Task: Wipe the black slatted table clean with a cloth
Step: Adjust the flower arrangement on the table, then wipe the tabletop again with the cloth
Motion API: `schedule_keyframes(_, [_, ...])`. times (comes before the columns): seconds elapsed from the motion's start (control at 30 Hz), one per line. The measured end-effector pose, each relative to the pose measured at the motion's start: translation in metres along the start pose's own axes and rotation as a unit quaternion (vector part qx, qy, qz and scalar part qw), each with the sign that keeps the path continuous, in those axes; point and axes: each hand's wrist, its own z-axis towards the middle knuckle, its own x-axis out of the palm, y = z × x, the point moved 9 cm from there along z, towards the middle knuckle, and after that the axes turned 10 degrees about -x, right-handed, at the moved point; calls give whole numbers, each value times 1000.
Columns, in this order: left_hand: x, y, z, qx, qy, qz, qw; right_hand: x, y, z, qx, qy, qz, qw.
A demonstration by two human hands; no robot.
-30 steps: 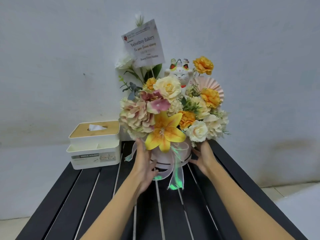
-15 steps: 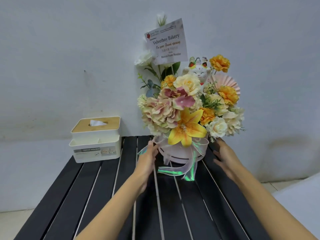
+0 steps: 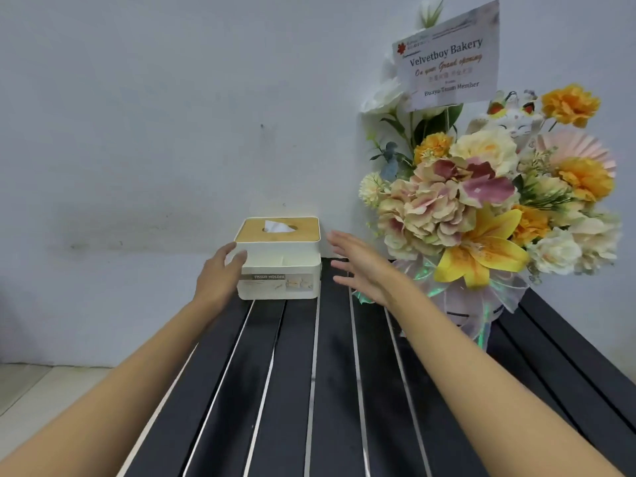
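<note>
Black table [image 3: 296, 390], one tissue holder [image 3: 280, 270], one bouquet [image 3: 457, 208], left hand [image 3: 217, 277] loosely touching it, right hand [image 3: 361, 266] spread

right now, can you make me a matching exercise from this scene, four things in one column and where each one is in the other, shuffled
Things
1. left hand
2. right hand
3. tissue holder
4. flower arrangement

Places
a. at the far right of the table
b. fingers spread, between the tissue holder and the flower arrangement, touching neither
c. at the far left of the table, a tissue poking through its wooden lid
d. against the tissue holder's left end

Pairs: 1-d, 2-b, 3-c, 4-a
</note>
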Motion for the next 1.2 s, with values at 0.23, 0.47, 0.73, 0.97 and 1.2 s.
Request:
schedule_keyframes(0.23, [39, 28, -2, 68, 84, 143, 984, 16, -46, 24, -74, -52, -250, 964])
schedule_keyframes(0.47, [92, 15, -26, 97, 150, 148, 973, -42, -46, 4, -99, -156, -376, 908])
schedule_keyframes(0.73, [140, -1, -49, 81, 188, 124, 971, -79, -46, -16, -127, -199, -332, 913])
schedule_keyframes(0.97, [138, 13, -93, 56, 235, 141, 960, -66, -49, -43, -71, -74, -369, 924])
schedule_keyframes(1.2, [93, 52, -187, 82, 254, 236, 935, -57, -33, -219, -53, 35, -436, 898])
